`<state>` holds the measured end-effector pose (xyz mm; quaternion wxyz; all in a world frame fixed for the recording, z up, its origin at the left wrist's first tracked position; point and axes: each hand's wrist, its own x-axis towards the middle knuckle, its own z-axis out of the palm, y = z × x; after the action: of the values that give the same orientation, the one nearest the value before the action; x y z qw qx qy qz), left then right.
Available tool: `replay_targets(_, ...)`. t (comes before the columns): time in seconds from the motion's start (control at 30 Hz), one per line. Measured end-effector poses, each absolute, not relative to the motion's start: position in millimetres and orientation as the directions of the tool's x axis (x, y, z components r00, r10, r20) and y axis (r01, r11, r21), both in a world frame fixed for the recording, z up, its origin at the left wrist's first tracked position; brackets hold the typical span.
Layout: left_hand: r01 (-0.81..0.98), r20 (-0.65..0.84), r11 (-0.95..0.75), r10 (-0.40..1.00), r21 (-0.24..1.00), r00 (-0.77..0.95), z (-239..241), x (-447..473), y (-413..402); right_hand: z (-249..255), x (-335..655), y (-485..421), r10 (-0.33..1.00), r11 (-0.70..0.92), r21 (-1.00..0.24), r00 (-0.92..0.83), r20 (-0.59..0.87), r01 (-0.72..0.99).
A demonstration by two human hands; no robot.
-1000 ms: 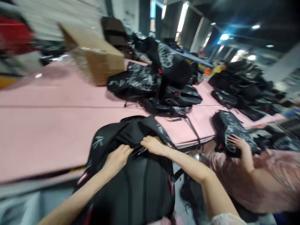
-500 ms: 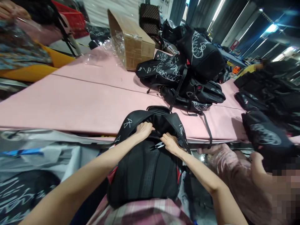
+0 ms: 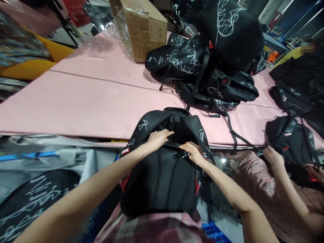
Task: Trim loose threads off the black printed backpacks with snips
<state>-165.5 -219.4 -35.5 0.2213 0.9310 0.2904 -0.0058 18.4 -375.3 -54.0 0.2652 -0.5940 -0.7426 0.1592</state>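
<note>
Co-worker's bag (image 3: 292, 133) has shifted since the previous frame: the large white scrawl no longer faces up, and it now sits at the near edge of the desk (image 3: 76, 104), toward the right, with the co-worker's hand (image 3: 273, 158) at its left side. Black backpack (image 3: 157, 185) stands at the near edge, its top gaping and its lower end against plaid cloth (image 3: 152, 229). Left hand (image 3: 159, 139): fingers extended into the gape; cannot tell whether its grip has fabric. Right hand (image 3: 193, 152): grip pinching the backpack's rim, small metal piece (image 3: 186, 154) under the fingers, type unclear. Beyond: pile of black bags (image 3: 177, 60), right of centre; cardboard box (image 3: 149, 35) near the far edge.
</note>
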Motion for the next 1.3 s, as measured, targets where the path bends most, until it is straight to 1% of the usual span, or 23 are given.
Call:
replay_targets(0.07,0.499,-0.14,-0.768,0.487,0.401,0.862,-36.3,-157.9,-207.7,-52.4,19.3,-372.2,0.967,0.242,-0.548,-0.155,0.2,0.801)
replay_targets(0.13,0.481,-0.1,-0.774,0.486,0.412,0.868,-39.6,-158.1,-204.8,-53.6,19.7,-373.6,0.966,0.253,-0.525,-0.181,0.186,0.813)
replay_targets(0.2,0.448,0.014,-0.77,0.509,0.454,0.861,-47.2,-167.8,-212.9,-57.4,19.7,-378.7,0.962,0.268,-0.493,-0.206,0.177,0.828)
replay_targets(0.27,0.36,0.155,-0.792,0.487,0.493,0.86,-58.8,-183.1,-228.5,-61.1,19.4,-383.9,0.961,0.274,-0.459,-0.227,0.156,0.845)
replay_targets(0.37,0.249,0.293,-0.843,0.419,0.476,0.859,-77.2,-202.2,-251.7,-57.7,18.3,-383.8,0.966,0.259,-0.455,-0.231,0.117,0.852)
replay_targets(0.43,0.248,0.33,-0.852,0.424,0.461,0.844,-85.7,-206.8,-259.7,-46.6,16.9,-376.0,0.976,0.218,-0.492,-0.189,0.109,0.843)
replay_targets(0.5,0.238,0.349,-0.855,0.421,0.461,0.837,-89.5,-206.5,-261.0,-30.8,13.4,-363.7,0.992,0.126,-0.495,-0.101,0.077,0.86)
replay_targets(0.53,0.231,0.355,-0.856,0.418,0.463,0.836,-89.9,-205.5,-260.2,-22.5,10.6,-356.9,0.998,0.068,-0.467,-0.06,0.033,0.881)
replay_targets(0.6,0.222,0.361,-0.857,0.413,0.465,0.836,-88.8,-203.9,-258.0,-7.9,3.3,-343.9,0.995,-0.026,-0.352,-0.008,-0.095,0.936)
replay_targets(0.67,0.219,0.357,-0.857,0.409,0.467,0.84,-86.8,-203.8,-257.1,1.1,-4.8,-333.8,0.98,-0.049,-0.237,0.0,-0.201,0.97)
replay_targets(0.7,0.219,0.356,-0.856,0.41,0.469,0.84,-86.0,-204.2,-257.4,3.2,-8.3,-329.9,0.973,-0.049,-0.198,0.002,-0.229,0.979)
replay_targets(0.77,0.226,0.357,-0.851,0.421,0.474,0.834,-84.9,-205.4,-258.7,3.3,-13.2,-324.1,0.964,-0.049,-0.15,0.007,-0.266,0.988)
replay_targets(0.87,0.233,0.364,-0.845,0.434,0.48,0.824,-84.7,-206.7,-260.5,-1.7,-14.9,-317.2,0.938,-0.057,-0.116,0.013,-0.346,0.992)
replay_targets(1.03,0.231,0.358,-0.858,0.416,0.458,0.836,-87.5,-207.6,-259.8,-9.3,-12.2,-306.5,0.902,-0.071,-0.152,-0.002,-0.431,0.986)
replay_targets(1.23,0.237,0.329,-0.844,0.425,0.481,0.843,-92.1,-208.8,-259.3,-21.9,-11.9,-301.2,0.899,-0.114,-0.23,0.002,-0.438,0.966)
replay_targets(1.27,0.243,0.327,-0.84,0.433,0.486,0.84,-91.6,-208.6,-259.4,-24.8,-11.9,-300.7,0.901,-0.128,-0.251,0.007,-0.434,0.96)
replay_targets(1.3,0.249,0.326,-0.835,0.441,0.49,0.836,-90.6,-208.3,-259.5,-27.7,-11.6,-300.0,0.909,-0.169,-0.309,0.027,-0.415,0.936)
